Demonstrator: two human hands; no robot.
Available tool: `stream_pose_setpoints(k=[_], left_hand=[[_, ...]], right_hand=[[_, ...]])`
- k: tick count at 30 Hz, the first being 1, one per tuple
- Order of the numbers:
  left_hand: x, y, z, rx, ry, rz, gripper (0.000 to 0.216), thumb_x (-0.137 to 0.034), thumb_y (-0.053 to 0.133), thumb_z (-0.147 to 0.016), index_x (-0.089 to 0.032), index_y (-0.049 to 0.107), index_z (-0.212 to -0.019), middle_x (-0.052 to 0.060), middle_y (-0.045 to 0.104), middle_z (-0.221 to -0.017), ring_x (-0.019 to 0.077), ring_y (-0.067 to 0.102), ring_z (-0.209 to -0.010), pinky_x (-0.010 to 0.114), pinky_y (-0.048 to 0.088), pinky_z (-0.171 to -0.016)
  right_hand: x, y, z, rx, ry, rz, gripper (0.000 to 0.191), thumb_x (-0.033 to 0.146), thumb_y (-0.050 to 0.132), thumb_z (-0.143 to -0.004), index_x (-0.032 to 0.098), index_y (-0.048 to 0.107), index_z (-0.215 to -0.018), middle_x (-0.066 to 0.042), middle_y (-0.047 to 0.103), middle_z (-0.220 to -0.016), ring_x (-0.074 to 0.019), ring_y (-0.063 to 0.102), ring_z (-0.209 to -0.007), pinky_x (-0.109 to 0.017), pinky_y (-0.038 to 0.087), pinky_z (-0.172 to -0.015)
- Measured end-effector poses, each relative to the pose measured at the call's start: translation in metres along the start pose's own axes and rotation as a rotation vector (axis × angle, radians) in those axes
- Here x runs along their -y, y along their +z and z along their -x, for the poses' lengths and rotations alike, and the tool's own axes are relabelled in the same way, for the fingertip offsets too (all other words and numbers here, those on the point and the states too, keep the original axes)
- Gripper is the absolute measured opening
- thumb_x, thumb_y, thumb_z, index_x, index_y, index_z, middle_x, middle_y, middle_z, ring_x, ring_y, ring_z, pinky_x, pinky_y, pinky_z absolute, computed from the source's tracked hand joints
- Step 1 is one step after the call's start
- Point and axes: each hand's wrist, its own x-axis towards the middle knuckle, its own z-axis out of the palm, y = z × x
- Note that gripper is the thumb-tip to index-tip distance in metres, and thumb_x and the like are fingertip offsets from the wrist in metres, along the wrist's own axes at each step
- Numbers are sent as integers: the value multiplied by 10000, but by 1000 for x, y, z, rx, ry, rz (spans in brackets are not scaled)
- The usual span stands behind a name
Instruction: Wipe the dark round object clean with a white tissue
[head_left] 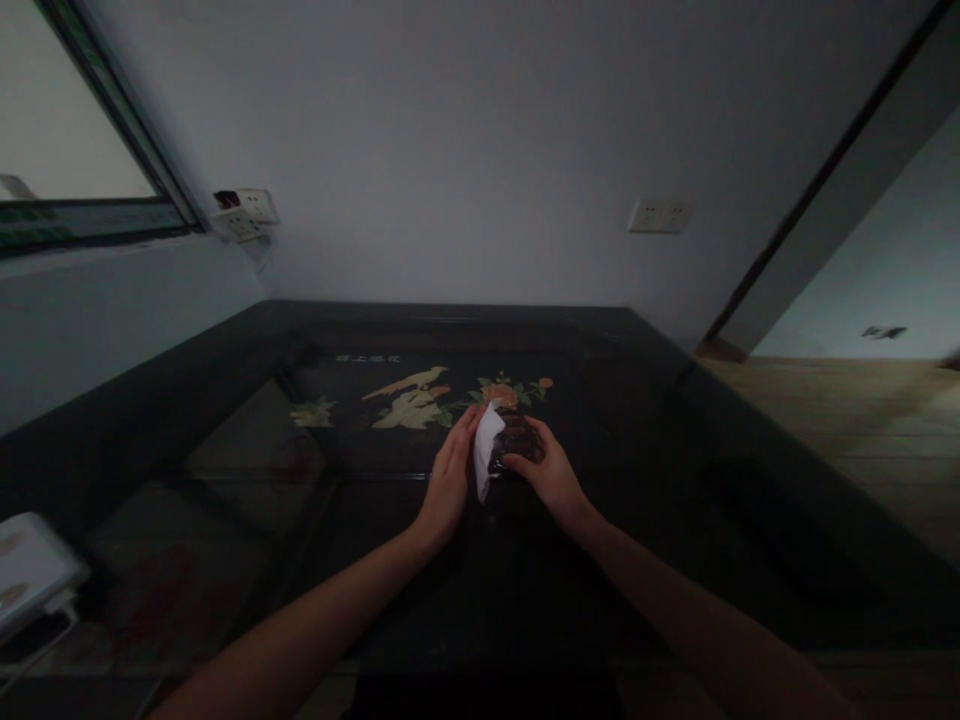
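Both my hands meet over the middle of a dark glossy table [225, 400] painted with birds and flowers. My left hand [450, 478] holds a white tissue or cloth [486, 448], its fingers together along the sheet's edge. My right hand [546, 470] grips a small dark rounded object [519, 437] that the white sheet touches. The light is dim, so I cannot make out what the dark object is.
A white box-like device [30, 570] sits at the table's near left edge. Wall sockets [660, 215] are on the wall behind, and more sockets [244, 213] sit by the window [67, 150] at left. A wooden floor [847, 410] and a doorway are at right.
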Motion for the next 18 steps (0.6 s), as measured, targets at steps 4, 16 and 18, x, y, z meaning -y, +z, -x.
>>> stream_pose_setpoints(k=[4,16,18], left_hand=[[4,-4,-11,-51,4,-144,386,-401,490,-875,-168,607,-1159,91,623,-1211,228,551,-1138,361,375,-1023],[13,-1,-9,-88,-29,-47,453,-512,422,-874,-159,612,-1086,86,660,-1097,219,596,-1037,338,428,-959],[13,-2,-11,-69,-43,-25,456,-515,413,-873,-153,623,-1055,90,671,-1062,225,611,-1003,345,452,-926]], right_hand=[[-2,1,2,3,27,2,620,266,805,-561,237,479,-1087,-54,651,-1069,-231,636,-1003,-413,484,-934],[-7,16,12,82,46,-8,716,255,847,-492,249,467,-1098,-51,642,-1096,-233,641,-1004,-396,513,-901],[-6,16,13,98,63,-6,745,247,851,-480,248,466,-1118,-55,636,-1111,-238,638,-1008,-400,511,-902]])
